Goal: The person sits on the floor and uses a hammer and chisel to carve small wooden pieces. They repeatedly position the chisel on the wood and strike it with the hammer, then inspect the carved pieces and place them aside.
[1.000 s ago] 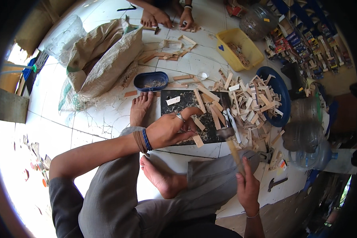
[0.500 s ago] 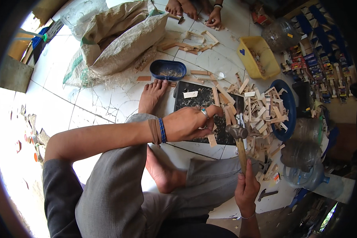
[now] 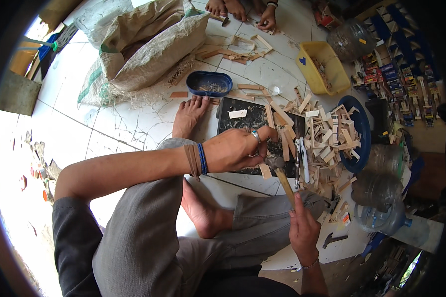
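My right hand (image 3: 305, 230) grips the wooden handle of a hammer (image 3: 285, 187), whose metal head is down beside the fingertips of my left hand (image 3: 239, 149). The left fingers are curled closed over a small pale wooden piece (image 3: 265, 171), one end of which sticks out below the thumb. Whether a nail is also between them is hidden. Beneath the left hand lies a dark board (image 3: 226, 127), strewn with small bits, and a pale wooden piece (image 3: 237, 114) rests on it. Several thin wood strips (image 3: 285, 143) lie at its right side.
A heap of small wooden pieces (image 3: 327, 141) spills from a blue basin (image 3: 364, 138) at right. Beyond are a blue oval tub (image 3: 203, 92), a yellow tub (image 3: 307, 81) and a large sack (image 3: 158, 54). A second hammer (image 3: 335, 239) lies right. Another person's hand (image 3: 267, 19) works at the far edge.
The hammer has swung down and left, bringing its head from right of my left hand to its fingertips. My right hand has shifted slightly left. The left hand stays nearly in place.
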Available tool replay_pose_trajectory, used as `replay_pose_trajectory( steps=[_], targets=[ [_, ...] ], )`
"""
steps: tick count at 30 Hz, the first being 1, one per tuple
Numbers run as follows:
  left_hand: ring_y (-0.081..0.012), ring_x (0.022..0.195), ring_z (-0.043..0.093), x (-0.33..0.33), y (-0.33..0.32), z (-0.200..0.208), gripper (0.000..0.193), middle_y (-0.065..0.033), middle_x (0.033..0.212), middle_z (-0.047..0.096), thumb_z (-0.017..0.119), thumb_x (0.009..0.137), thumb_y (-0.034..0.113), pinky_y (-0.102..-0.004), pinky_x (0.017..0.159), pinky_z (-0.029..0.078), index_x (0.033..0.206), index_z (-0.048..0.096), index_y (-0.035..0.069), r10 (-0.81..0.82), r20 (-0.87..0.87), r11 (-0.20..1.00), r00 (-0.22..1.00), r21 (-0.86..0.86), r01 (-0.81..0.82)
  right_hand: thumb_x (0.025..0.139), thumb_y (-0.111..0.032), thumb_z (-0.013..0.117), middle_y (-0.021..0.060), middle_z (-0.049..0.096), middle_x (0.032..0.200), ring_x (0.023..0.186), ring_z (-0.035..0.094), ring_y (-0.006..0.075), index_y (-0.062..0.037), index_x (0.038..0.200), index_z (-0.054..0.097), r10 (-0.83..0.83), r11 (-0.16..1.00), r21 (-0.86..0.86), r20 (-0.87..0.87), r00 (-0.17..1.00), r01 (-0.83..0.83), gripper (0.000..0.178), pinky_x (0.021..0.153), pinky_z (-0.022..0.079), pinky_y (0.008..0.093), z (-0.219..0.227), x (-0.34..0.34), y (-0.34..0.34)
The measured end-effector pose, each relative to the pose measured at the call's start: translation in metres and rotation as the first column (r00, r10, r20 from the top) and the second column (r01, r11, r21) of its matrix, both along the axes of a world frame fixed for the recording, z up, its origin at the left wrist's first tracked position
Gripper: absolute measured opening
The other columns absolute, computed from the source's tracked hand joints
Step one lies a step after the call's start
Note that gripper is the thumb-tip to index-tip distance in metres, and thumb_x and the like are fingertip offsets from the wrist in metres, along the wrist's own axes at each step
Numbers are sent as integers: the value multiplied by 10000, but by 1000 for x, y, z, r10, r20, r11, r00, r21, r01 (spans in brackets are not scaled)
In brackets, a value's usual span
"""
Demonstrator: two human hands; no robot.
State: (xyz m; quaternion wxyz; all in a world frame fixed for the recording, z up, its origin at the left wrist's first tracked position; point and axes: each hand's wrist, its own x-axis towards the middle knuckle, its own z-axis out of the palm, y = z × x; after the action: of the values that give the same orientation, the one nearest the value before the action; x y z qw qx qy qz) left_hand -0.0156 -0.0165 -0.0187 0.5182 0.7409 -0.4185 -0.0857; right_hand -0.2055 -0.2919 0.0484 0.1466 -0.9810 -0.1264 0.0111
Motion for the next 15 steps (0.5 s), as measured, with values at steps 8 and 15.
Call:
replay_pose_trajectory(
  steps=[8,15],
  targets=[
    [-304,792,728,1,0,0,463,-69,886,716,714,958,154,-404,692,569,1325,443,71,3,2,1000,1000,-12,-3,934,13,677,156,698,898,729,709,301,-47,1521,499,-29,987,161,41,999,22,616,618,547,381,-3,-2,2],
    [-308,781,709,1,2,-2,443,-65,882,714,717,956,154,-392,695,563,1312,467,70,4,21,1000,1000,-14,-4,986,-15,630,225,734,1127,874,747,317,-22,1511,499,-162,963,222,23,987,153,540,733,579,353,1,-2,11]
  ],
)
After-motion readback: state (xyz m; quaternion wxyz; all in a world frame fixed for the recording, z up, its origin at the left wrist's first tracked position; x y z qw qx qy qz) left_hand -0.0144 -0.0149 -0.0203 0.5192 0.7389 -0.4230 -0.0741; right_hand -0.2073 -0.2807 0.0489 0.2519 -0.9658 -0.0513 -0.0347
